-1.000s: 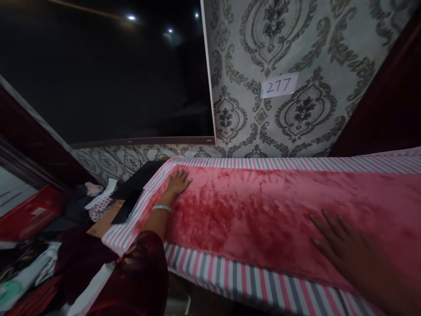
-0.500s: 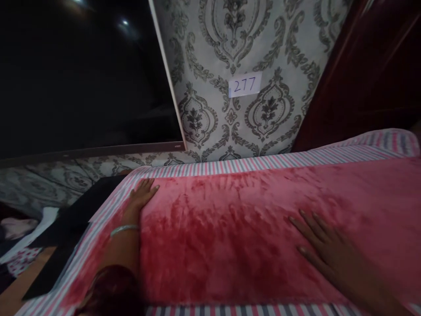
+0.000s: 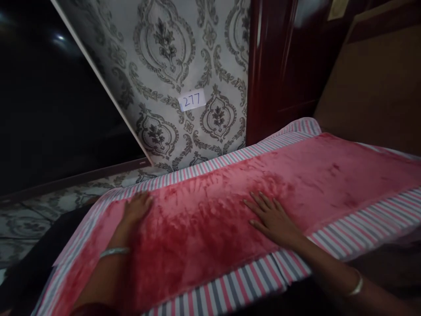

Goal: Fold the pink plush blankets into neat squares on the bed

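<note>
A plush red-pink cloth point(image 3: 204, 219) lies spread on top of a striped cloth point(image 3: 243, 287), whose pink, grey and white border shows on several sides. My left hand point(image 3: 137, 207) rests on the plush near its far left corner, fingers stretched out and slightly blurred. Flat on the middle of the plush, near its front edge, lies my right hand point(image 3: 271, 219) with fingers spread. Neither hand grips anything. Darker streaks mark the pile between the two hands. A bangle circles each wrist.
Behind the striped border stands a patterned wall point(image 3: 184, 57) with a paper label point(image 3: 192, 100) reading 277. A large dark screen point(image 3: 59, 101) hangs at the left. At the right are a dark red door point(image 3: 286, 66) and a brown panel point(image 3: 375, 83).
The view has turned to the right, showing more of the cloth's right end. My right hand now lies nearer my left hand. My left hand stays near the far left corner.
</note>
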Demonstrator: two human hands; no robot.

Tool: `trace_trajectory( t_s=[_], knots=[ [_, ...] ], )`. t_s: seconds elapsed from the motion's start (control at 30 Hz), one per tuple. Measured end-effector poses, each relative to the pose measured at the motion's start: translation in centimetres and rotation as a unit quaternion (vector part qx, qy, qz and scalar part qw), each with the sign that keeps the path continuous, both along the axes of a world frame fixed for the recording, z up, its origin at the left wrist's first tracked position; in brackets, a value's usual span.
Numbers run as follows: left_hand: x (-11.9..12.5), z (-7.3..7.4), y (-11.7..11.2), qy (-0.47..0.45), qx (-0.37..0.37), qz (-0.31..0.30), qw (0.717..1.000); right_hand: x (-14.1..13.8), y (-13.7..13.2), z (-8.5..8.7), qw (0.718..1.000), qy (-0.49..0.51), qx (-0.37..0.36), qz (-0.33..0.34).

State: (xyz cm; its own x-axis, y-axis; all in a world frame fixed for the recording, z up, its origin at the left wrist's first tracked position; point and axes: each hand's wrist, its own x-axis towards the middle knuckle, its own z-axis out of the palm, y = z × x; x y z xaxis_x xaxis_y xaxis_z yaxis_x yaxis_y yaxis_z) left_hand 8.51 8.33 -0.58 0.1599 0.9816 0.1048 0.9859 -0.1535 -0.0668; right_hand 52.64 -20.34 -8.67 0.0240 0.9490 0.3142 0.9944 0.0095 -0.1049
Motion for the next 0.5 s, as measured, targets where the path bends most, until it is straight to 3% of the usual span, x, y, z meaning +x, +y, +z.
trace_trajectory(
  t_s=[0.1, 0.23, 0.4, 0.5],
  knots=[
    [3.7, -1.4, -1.1, -0.002, -0.068, -0.043, 0.997, -0.1, 0.0, 0.4, 1.000, 0.006, -0.006, 0.000],
    [5.6, -2.0, -2.5, -0.001, -0.071, -0.019, 0.997, -0.2, -0.1, 1.1, 1.000, 0.013, -0.027, 0.004],
    [6.9, 0.9, -3.8, 0.024, -0.092, 0.010, 0.995, -0.4, 0.1, 1.4, 0.999, 0.028, -0.034, 0.002],
    [10.1, 2.5, -4.9, 0.024, -0.077, 0.037, 0.996, -0.6, 0.2, 1.6, 0.998, 0.037, -0.048, 0.000]
  ],
)
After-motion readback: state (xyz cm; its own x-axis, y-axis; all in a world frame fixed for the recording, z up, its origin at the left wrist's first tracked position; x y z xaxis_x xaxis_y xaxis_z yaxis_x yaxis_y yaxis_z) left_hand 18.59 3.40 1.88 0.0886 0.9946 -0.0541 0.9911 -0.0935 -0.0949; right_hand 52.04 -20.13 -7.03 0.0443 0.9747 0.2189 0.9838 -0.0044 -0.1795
